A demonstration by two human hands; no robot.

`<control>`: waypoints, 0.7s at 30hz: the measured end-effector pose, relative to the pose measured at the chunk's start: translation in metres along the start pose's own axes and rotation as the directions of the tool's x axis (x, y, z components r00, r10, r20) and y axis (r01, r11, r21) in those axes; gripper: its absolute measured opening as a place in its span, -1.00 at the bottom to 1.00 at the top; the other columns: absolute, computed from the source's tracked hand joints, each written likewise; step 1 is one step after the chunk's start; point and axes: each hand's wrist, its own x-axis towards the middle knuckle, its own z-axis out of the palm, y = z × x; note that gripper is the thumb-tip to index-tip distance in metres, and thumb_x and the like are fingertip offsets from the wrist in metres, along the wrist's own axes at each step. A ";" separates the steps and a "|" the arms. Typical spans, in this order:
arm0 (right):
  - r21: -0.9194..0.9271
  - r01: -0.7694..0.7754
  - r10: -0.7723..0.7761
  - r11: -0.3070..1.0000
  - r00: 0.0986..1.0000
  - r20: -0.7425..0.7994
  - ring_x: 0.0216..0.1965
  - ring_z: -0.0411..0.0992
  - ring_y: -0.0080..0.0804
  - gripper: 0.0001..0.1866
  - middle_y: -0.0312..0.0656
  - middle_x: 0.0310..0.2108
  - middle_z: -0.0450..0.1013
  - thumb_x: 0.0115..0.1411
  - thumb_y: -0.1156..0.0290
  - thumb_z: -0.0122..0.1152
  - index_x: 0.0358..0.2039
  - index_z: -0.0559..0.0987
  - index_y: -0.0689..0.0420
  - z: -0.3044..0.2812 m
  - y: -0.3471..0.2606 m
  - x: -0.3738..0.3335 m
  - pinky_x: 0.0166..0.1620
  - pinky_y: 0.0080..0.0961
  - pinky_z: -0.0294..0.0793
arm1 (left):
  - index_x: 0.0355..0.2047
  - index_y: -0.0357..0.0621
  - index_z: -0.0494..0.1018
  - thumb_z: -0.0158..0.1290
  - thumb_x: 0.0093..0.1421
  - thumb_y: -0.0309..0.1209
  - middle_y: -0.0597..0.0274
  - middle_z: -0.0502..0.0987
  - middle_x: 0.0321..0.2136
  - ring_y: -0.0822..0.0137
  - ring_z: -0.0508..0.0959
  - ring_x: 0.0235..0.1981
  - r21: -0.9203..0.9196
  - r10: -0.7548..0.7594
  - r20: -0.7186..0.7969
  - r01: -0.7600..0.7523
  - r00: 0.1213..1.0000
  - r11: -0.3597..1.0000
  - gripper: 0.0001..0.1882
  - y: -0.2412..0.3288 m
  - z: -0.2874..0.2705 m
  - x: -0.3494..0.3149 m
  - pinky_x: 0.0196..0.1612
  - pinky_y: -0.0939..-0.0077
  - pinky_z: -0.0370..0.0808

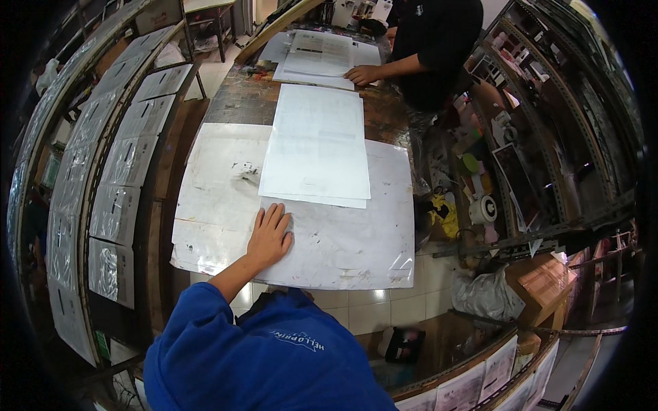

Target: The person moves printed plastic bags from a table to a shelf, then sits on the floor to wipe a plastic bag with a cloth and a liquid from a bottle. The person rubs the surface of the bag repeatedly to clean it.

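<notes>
My left hand (269, 236) lies palm down on a white, smudged sheet (329, 240) that covers the near part of the work table. Its fingers are stretched out and a little apart, with nothing in them. Just beyond the fingertips sits a stack of pale paper sheets (315, 144), its lower layers showing along the near and right edges. Faint print shows on the top sheet. My right hand does not show in the head view.
Across the table, a co-worker's hand (364, 74) rests on printed sheets (319, 55). Racks of laid-out printed sheets (116, 212) line the left. Metal shelving (555, 123) with clutter and a cardboard box (541, 284) stand at the right. Another rack of sheets (497, 366) is at the lower right.
</notes>
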 end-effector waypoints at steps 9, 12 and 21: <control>0.063 0.037 -0.033 0.997 0.998 -0.058 -0.04 0.48 -0.09 -0.49 0.13 -0.05 0.49 0.26 0.14 0.11 0.05 0.50 0.28 -0.005 0.005 0.001 0.01 -0.25 0.43 | 0.09 -0.24 0.32 0.04 0.13 -0.29 -0.14 0.24 0.22 -0.06 0.15 0.30 -0.023 0.008 -0.024 -0.008 1.000 1.000 -0.48 0.003 0.001 0.000 0.33 -0.07 0.02; 0.080 0.000 0.000 0.997 1.000 0.000 -0.05 0.49 -0.08 -0.52 0.13 -0.12 0.53 0.27 0.23 0.07 0.06 0.47 0.36 -0.018 -0.064 -0.021 0.02 -0.26 0.43 | 0.09 -0.23 0.33 0.05 0.13 -0.29 -0.13 0.25 0.21 -0.06 0.16 0.29 -0.013 -0.012 -0.037 0.012 0.999 1.000 -0.48 -0.005 -0.002 -0.007 0.33 -0.06 0.01; -0.237 0.254 -0.283 0.938 0.955 -0.094 -0.15 0.53 -0.20 -0.62 0.02 -0.14 0.55 0.25 0.32 0.09 -0.02 0.54 0.31 0.031 0.105 0.061 -0.06 -0.26 0.48 | 0.13 -0.23 0.32 0.10 0.10 -0.41 -0.13 0.26 0.19 -0.11 0.24 0.21 -0.385 -0.175 -0.202 0.087 0.964 0.919 -0.45 -0.013 0.001 0.004 0.27 0.02 0.16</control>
